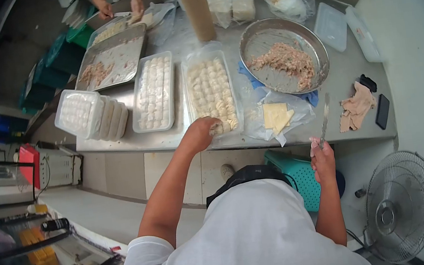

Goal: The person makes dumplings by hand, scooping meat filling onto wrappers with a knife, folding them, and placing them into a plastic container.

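My left hand is closed over the near left corner of a clear plastic tray. Its fingers curl around a pale dumpling, partly hidden by them. Rows of dumplings fill that tray. My right hand grips a narrow metal filling spatula, held upright near the table's front edge. Square yellowish wrappers lie on plastic between my hands. Behind them, a round metal pan holds pinkish minced filling.
A second tray of dumplings and stacked containers stand left. At the back are a cardboard tube, bagged wrappers and a co-worker's hands. On the right lie a cloth, a phone and a floor fan.
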Action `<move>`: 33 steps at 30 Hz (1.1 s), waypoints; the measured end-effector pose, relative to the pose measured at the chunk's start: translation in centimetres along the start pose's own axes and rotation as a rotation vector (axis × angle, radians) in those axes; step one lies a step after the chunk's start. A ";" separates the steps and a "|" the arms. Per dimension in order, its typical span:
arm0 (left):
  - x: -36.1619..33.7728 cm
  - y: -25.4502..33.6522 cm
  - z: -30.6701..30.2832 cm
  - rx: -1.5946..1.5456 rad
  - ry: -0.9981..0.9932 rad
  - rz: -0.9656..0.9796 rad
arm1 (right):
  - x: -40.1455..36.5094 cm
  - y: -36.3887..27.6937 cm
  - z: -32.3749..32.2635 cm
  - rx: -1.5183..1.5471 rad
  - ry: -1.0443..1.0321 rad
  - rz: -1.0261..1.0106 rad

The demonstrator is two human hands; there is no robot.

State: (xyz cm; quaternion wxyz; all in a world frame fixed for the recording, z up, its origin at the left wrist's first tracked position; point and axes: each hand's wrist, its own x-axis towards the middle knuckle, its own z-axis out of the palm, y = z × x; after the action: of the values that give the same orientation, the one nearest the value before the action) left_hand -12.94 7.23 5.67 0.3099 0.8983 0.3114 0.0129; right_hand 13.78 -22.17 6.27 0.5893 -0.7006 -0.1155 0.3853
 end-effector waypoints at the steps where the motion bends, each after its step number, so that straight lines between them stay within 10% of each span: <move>1: 0.2 -0.4 0.0 -0.014 -0.016 0.015 | -0.9 0.3 -0.2 0.029 0.063 0.033; 5: 0.3 0.7 -1.5 -0.123 -0.097 0.044 | -1.6 -0.1 -0.8 -0.033 0.189 -0.014; 10: 2.2 7.2 0.6 -0.060 0.187 0.255 | 1.3 -5.8 -2.7 -1.155 0.274 -0.702; 19: 10.3 13.5 12.5 -0.125 0.185 0.147 | 12.0 -13.9 -1.4 -1.785 0.066 -0.770; 33: 8.2 10.3 10.3 -0.434 0.281 0.130 | 15.0 -18.3 1.5 -1.839 -0.360 -0.563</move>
State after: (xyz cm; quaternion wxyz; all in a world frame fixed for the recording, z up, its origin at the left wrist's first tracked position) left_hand 1.57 -0.11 1.81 0.4475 0.8183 0.2830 0.2237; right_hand 28.24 -6.69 16.89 -0.1427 -0.7645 -0.6220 0.0913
